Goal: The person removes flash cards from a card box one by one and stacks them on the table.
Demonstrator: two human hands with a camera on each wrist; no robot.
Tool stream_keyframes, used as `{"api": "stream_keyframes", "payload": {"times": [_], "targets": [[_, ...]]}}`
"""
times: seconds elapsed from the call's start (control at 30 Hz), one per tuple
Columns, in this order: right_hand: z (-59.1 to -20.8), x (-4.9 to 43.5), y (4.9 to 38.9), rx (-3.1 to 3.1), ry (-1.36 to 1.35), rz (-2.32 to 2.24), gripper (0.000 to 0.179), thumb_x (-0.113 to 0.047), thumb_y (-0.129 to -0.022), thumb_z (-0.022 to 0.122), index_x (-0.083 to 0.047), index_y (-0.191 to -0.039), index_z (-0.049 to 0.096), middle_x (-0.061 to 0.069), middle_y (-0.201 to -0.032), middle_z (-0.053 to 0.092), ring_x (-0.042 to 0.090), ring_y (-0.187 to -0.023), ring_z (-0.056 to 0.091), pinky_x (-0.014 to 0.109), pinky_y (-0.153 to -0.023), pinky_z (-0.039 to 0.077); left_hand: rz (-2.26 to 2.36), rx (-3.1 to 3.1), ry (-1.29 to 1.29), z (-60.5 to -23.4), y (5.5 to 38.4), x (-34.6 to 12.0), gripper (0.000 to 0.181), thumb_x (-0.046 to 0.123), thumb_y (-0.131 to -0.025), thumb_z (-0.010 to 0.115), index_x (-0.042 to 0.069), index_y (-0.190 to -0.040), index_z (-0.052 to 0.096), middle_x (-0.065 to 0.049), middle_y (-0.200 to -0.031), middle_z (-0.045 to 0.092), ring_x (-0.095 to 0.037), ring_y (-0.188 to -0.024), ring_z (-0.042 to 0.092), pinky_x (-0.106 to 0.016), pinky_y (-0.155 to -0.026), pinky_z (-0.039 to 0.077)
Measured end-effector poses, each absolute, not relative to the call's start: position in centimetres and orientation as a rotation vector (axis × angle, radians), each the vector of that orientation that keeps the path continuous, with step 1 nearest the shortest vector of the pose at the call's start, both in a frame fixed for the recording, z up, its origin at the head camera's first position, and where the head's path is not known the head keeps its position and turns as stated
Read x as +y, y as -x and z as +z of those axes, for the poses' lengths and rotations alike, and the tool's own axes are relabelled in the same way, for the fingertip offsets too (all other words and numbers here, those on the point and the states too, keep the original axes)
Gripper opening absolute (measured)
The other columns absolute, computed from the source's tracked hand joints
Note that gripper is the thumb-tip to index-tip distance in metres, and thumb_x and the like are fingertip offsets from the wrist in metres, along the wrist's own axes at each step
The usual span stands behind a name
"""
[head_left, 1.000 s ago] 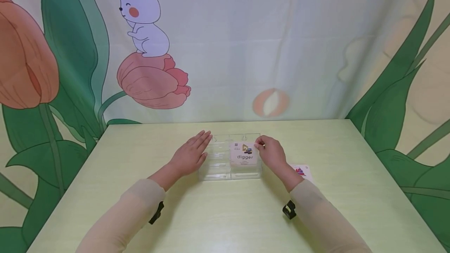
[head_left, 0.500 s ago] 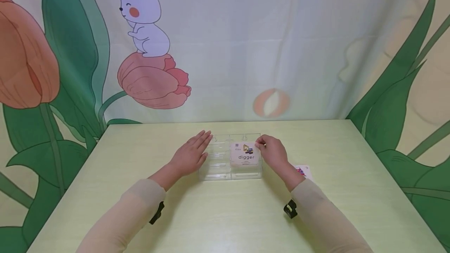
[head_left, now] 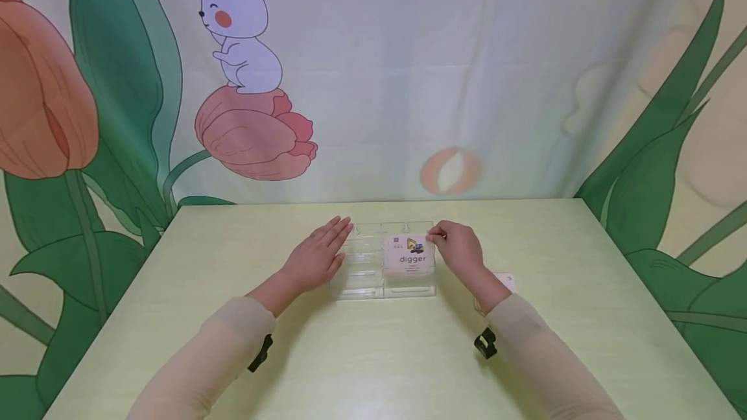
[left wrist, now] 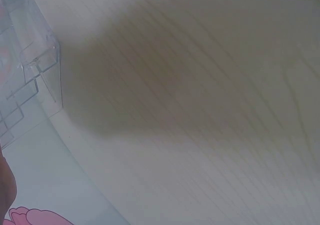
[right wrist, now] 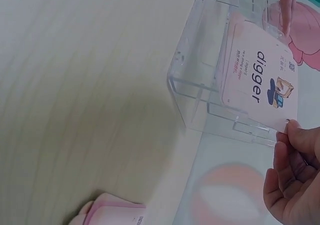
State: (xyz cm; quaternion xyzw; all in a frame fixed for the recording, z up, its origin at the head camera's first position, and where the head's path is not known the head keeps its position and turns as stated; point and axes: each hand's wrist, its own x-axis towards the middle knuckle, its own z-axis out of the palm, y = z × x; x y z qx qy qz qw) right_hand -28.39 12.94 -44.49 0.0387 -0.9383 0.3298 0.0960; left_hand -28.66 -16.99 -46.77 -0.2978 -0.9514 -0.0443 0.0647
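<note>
A clear plastic rack with stepped tiers [head_left: 356, 280] stands on the pale table. In its right column sits a pink flash card [head_left: 403, 261] printed "digger" with a picture of an excavator; more pink cards show behind its edge in the right wrist view. My right hand [head_left: 460, 251] pinches the card's upper right corner between thumb and index finger [right wrist: 295, 135], its other fingers curled. Flat against the rack's left side lies my left hand [head_left: 312, 258], fingers straight. Only a sliver of that hand [left wrist: 6, 185] enters the left wrist view.
Another pink card stack [right wrist: 117, 212] lies on the table right of the rack, mostly hidden behind my right forearm in the head view. A printed curtain [head_left: 373, 83] with a rabbit and tulips hangs behind the table's back edge.
My right hand has shifted slightly right and up, and the digger card has slid a little rightward with it. The left hand and the rack stay in place.
</note>
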Motion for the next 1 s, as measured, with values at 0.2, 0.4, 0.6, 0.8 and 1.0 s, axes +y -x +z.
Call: {"api": "stream_keyframes", "payload": {"times": [0.2, 0.4, 0.6, 0.8, 1.0], "targets": [[-44.52, 13.23, 28.40, -2.756, -0.106, 0.996, 0.015, -0.017, -0.098, 0.069, -0.005, -0.100, 0.077, 0.013, -0.099, 0.079, 0.024, -0.081, 0.069, 0.031, -0.066, 0.049, -0.135, -2.877, 0.901, -46.90, 28.69, -16.94, 0.063, 0.024, -0.106, 0.051, -0.001, -0.160, 0.030, -0.016, -0.169, 0.030, -0.036, -0.159, 0.026, -0.049, -0.129, 0.029], [-44.37, 13.27, 28.52, -2.754, -0.086, 1.037, 0.016, -0.017, -0.099, 0.068, -0.004, -0.102, 0.075, 0.014, -0.099, 0.078, 0.025, -0.082, 0.067, 0.028, -0.065, 0.046, -0.141, -2.882, 0.899, -46.83, 28.71, -16.95, 0.064, 0.024, -0.106, 0.051, -0.001, -0.160, 0.029, -0.016, -0.170, 0.029, -0.035, -0.159, 0.025, -0.048, -0.130, 0.027], [-44.12, 13.32, 28.67, -2.757, -0.081, 1.052, 0.017, -0.017, -0.100, 0.066, -0.003, -0.103, 0.075, 0.014, -0.099, 0.077, 0.026, -0.086, 0.067, 0.032, -0.069, 0.049, -0.118, -2.871, 0.898, -47.03, 28.89, -17.04, 0.063, 0.024, -0.106, 0.051, -0.001, -0.160, 0.029, -0.016, -0.169, 0.029, -0.036, -0.159, 0.026, -0.049, -0.129, 0.029], [-43.92, 13.52, 28.81, -2.737, -0.114, 1.023, 0.017, -0.017, -0.099, 0.068, -0.003, -0.103, 0.075, 0.015, -0.101, 0.078, 0.029, -0.088, 0.072, 0.040, -0.074, 0.055, -0.128, -2.890, 0.889, -46.87, 28.79, -17.05, 0.064, 0.025, -0.106, 0.051, 0.000, -0.160, 0.029, -0.016, -0.170, 0.028, -0.036, -0.159, 0.025, -0.049, -0.130, 0.027], [-43.60, 13.62, 28.91, -2.732, -0.123, 1.024, 0.016, -0.015, -0.099, 0.067, -0.002, -0.103, 0.075, 0.015, -0.102, 0.078, 0.030, -0.090, 0.072, 0.040, -0.075, 0.055, -0.130, -2.897, 0.892, -46.68, 28.70, -16.97, 0.064, 0.025, -0.106, 0.051, 0.000, -0.160, 0.028, -0.016, -0.170, 0.028, -0.035, -0.159, 0.024, -0.049, -0.130, 0.027]]}}
